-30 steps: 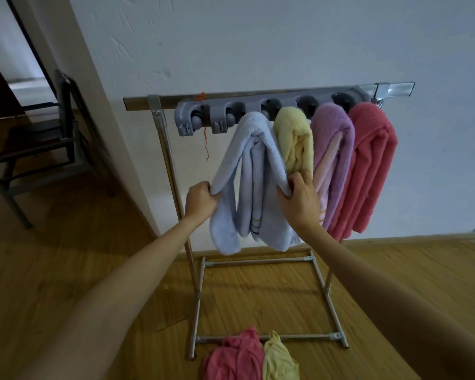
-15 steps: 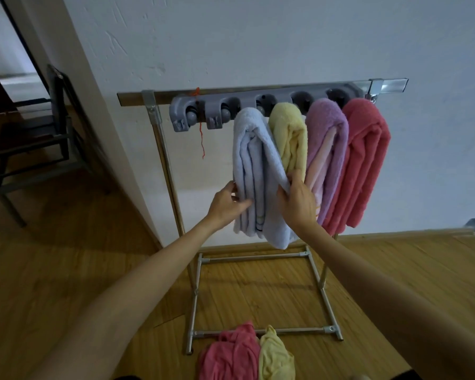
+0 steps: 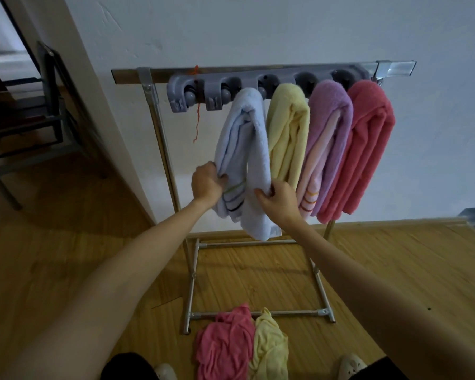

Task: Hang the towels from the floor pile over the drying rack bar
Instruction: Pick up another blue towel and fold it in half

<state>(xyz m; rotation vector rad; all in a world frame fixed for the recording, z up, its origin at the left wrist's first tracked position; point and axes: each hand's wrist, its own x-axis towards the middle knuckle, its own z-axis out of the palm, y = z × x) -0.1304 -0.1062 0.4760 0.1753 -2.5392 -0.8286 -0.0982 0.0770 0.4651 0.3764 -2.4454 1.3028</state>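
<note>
The pale blue towel (image 3: 243, 149), draped over the rack bar (image 3: 258, 71) at twelve o'clock, is gripped by the left hand (image 3: 206, 183) and right hand (image 3: 279, 198). A floor pile (image 3: 242, 344) lies at six o'clock on wooden flooring (image 3: 381, 270), before a white wall (image 3: 285, 31).

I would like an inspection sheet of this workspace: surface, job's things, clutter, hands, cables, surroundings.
Surface: wooden plank floor.
Job's things: metal drying rack bar carries a light blue towel, pale yellow towel, purple towel and coral red towel; crumpled pink towel and crumpled yellow towel lie on the floor.
Clutter: grey plastic clip holder on the bar.
Hands: left hand and right hand grip the blue towel.
Cables: nothing seen; an orange thread hangs.
Surroundings: white wall, dark metal chair.
</note>
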